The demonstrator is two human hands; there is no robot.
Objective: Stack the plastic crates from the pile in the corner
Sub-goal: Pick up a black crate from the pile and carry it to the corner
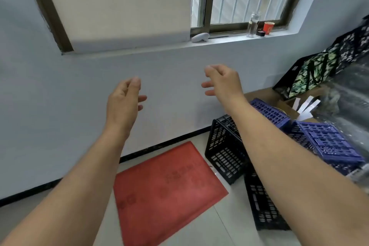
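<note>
A loose pile of plastic crates lies on the floor at the right, by the wall. A black crate (224,152) leans tilted at the pile's left, and another black crate (261,203) lies nearer me below my right forearm. Two blue crates sit higher in the pile, one (329,144) at the right and one (269,112) behind my right arm. My left hand (124,104) and right hand (223,82) are both raised in front of the pale wall, fingers apart, holding nothing, well above the crates.
A red mat (165,191) lies on the tiled floor left of the crates. A patterned green-black bag (311,74) and cardboard box (287,106) stand behind the pile. The window sill carries a clear bottle (253,25), a red cup (268,27) and a white object (200,37).
</note>
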